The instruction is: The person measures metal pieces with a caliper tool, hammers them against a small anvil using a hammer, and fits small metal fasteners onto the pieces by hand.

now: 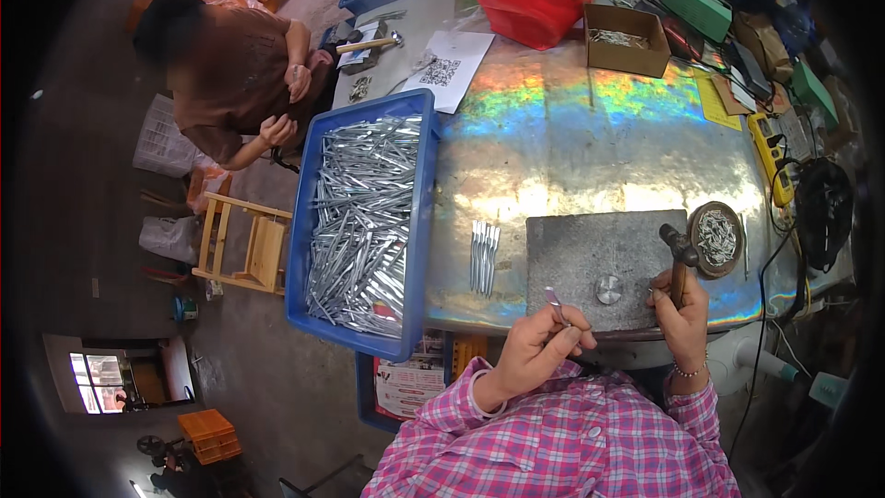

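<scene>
Left hand (535, 346) pinches one thin metal piece (555, 302) at the near edge of one grey steel block (599, 258); right hand (680, 318) grips one hammer (680, 258) over the block's right side. One round disc (608, 290) sits on the block. One small bundle of strips (484, 256) lies beside one blue tray (419, 221).

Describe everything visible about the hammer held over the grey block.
The hammer has a dark metal head on a brown, wood-looking handle. The right hand grips the handle low down, so the tool stands nearly upright, head up and tilted slightly left. Its head sits over the right edge of the grey slab, beside a round dish of small metal pieces. Only the hand visibly touches it; whether the head rests on the slab cannot be told.
</scene>
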A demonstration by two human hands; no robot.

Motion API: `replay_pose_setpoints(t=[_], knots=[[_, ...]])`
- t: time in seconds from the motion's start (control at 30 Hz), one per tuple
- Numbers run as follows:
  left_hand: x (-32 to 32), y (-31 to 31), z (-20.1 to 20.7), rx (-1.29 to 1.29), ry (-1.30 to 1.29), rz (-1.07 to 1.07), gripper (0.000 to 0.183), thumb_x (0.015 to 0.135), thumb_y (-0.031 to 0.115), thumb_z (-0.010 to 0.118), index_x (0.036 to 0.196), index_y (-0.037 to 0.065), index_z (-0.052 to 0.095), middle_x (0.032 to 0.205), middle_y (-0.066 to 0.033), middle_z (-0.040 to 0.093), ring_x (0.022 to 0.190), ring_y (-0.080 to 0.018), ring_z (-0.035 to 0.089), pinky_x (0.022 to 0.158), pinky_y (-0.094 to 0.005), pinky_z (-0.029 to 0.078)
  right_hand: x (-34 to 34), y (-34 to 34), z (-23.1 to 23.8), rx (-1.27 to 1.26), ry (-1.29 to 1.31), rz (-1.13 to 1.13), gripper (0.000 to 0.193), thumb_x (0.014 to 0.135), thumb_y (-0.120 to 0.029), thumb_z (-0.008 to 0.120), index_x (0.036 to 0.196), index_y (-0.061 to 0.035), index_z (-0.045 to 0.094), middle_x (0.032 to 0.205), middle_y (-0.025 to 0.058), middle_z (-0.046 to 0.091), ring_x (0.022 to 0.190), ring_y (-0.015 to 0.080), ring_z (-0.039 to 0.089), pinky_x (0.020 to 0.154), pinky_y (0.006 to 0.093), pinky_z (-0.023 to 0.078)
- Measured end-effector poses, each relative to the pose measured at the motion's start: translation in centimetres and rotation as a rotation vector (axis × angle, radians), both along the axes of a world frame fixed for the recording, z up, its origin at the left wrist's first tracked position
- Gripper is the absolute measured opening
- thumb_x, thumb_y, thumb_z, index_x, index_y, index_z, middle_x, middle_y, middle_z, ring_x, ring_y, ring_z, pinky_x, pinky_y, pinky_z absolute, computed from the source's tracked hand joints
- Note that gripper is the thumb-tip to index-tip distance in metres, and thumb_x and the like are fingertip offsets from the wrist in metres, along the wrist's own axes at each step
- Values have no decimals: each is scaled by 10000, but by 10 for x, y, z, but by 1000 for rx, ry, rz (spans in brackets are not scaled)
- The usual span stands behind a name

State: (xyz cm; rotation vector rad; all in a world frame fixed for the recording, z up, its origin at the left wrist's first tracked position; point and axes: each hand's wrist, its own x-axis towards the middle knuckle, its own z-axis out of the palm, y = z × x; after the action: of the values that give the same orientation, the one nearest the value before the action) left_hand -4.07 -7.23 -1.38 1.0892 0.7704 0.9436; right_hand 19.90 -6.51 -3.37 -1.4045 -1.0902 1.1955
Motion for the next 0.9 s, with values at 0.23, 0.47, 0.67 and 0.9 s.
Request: replay_pose_setpoints(t=[0.23, 0.47, 0.67, 0.9], knots=[[26, 24, 58, 456, -496, -82, 142, 960, 153, 494, 977, 15, 524, 864, -161, 623, 782, -265, 592, 714, -401, 507, -2, 6, 3, -44, -88, 38, 115, 837, -56, 579, 928, 13, 573, 760, 9, 576, 703, 74, 538, 639, 226, 434], [74, -12, 95, 292, -1006, 119, 121, 880, 90, 566, 907, -29, 566, 937, -226, 630, 824, -340, 610, 703, -421, 507, 0, 10, 1, -46, -46, 46, 150, 857, -42, 553, 985, 29, 585, 827, 32, 605, 757, 91, 590, 690, 241, 472], [68, -18, 93, 259, -1033, 87, 122, 899, 93, 539, 932, -23, 559, 935, -230, 627, 826, -356, 614, 681, -436, 512, 2, 8, -2, -47, -36, 56, 137, 844, -20, 538, 965, 29, 582, 825, 39, 604, 751, 92, 592, 687, 244, 475], [57, -13, 89, 290, -1050, 3, 127, 920, 96, 508, 961, -17, 550, 933, -235, 623, 828, -374, 618, 656, -453, 518, 3, 10, -7, 46, -71, 67, 138, 835, -22, 543, 958, 27, 583, 800, 35, 608, 739, 84, 582, 669, 235, 465]])
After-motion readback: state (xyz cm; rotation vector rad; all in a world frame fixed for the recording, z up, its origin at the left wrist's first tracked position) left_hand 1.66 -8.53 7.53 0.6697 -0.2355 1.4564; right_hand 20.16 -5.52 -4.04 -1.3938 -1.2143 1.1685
